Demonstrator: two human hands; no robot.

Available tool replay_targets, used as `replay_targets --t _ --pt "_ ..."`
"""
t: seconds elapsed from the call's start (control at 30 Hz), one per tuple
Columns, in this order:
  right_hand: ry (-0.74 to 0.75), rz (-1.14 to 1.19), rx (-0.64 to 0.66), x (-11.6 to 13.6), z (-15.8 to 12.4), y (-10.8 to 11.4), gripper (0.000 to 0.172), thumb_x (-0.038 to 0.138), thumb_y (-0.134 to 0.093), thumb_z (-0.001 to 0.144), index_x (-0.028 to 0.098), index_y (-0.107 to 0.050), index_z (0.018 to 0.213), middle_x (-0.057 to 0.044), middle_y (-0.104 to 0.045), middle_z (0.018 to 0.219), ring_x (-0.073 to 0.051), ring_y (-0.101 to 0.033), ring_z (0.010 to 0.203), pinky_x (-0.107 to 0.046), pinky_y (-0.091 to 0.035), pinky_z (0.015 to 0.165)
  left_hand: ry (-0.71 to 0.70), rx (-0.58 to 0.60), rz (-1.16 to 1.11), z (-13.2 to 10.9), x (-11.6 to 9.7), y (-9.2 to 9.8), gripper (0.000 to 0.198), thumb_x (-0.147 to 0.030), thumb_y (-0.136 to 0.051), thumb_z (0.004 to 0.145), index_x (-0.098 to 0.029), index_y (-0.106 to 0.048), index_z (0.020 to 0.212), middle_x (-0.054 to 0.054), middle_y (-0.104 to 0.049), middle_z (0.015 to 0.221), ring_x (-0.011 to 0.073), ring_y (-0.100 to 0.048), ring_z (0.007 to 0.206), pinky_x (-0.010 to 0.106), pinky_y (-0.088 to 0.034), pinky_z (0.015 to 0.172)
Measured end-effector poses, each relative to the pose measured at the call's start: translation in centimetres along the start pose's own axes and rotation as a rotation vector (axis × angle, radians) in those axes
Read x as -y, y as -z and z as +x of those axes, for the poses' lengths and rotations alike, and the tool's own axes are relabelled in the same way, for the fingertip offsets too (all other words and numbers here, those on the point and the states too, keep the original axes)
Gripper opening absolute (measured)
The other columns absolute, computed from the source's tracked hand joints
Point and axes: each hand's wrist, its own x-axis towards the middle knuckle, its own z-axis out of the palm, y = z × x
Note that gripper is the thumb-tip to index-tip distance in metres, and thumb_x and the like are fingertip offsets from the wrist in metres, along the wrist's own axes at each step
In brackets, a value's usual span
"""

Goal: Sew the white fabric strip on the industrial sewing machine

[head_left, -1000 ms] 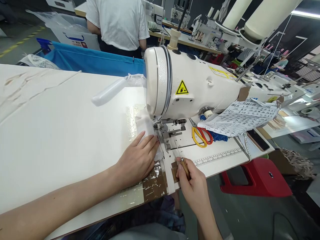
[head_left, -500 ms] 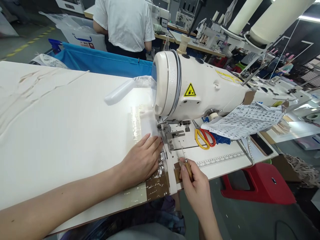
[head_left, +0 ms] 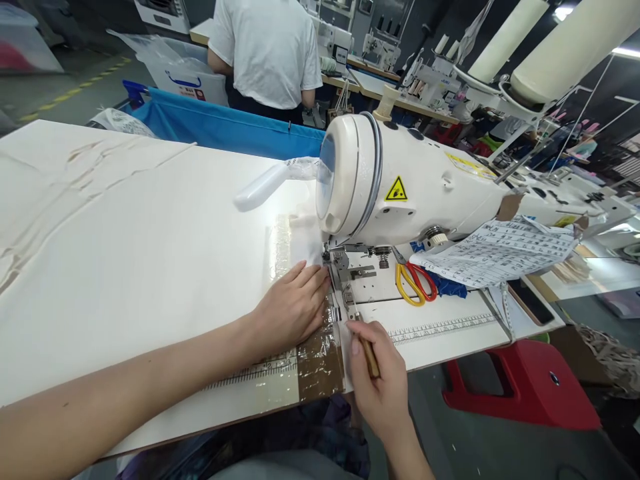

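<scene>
My left hand [head_left: 296,305] lies flat, fingers stretched toward the needle area of a white sewing machine [head_left: 430,183]. Its fingertips rest on a piece of thin white cloth [head_left: 306,241] just left of the presser foot [head_left: 341,261]. In my right hand [head_left: 383,383] is an awl [head_left: 369,357] with a wooden handle, the fingers closed round it. The awl's thin metal shaft points at the metal guide in front of the foot. A narrow white strip [head_left: 346,350] runs from the guide down to the table's front edge, beside the right hand.
Scissors [head_left: 431,287] with yellow and red handles lie right of the needle area, near a written sheet [head_left: 500,247]. A phone [head_left: 530,301] lies farther right. A red stool [head_left: 565,390] stands below. Behind the table [head_left: 165,267] are a blue cloth bin [head_left: 235,127] and a person [head_left: 270,57].
My right hand has moved forward and left with the awl, its tip now at the guide and the hand over the strip. The left hand stays by the presser foot. The view has shifted slightly.
</scene>
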Motion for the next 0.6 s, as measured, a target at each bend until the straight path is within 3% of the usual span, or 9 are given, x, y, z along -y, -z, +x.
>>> replay_targets --t 0.17,0.6 --pt "0.146 -0.173 0.049 -0.1 1.6 -2.2 0.020 0.013 -0.045 0.102 0.015 -0.062 0.112 -0.006 -0.062 0.084 -0.018 -0.061 0.072 -0.028 -0.046 0.062 0.037 0.034 -0.024 0.5 0.7 0.0 0.040 -0.022 -0.043 0.099 0.001 -0.060 0.127 0.021 -0.059 0.128 0.0313 -0.056 0.116 0.045 -0.048 0.103" --pt "0.165 -0.567 0.101 0.0 3.0 -3.7 0.032 0.015 -0.037 0.104 0.010 -0.067 0.112 -0.007 -0.066 0.085 -0.021 -0.061 0.064 -0.032 -0.040 0.051 0.018 -0.044 -0.050 0.7 1.4 -0.7 0.037 -0.011 -0.043 0.096 0.004 -0.062 0.123 0.019 -0.064 0.122 0.0292 -0.060 0.109 0.042 -0.053 0.096"
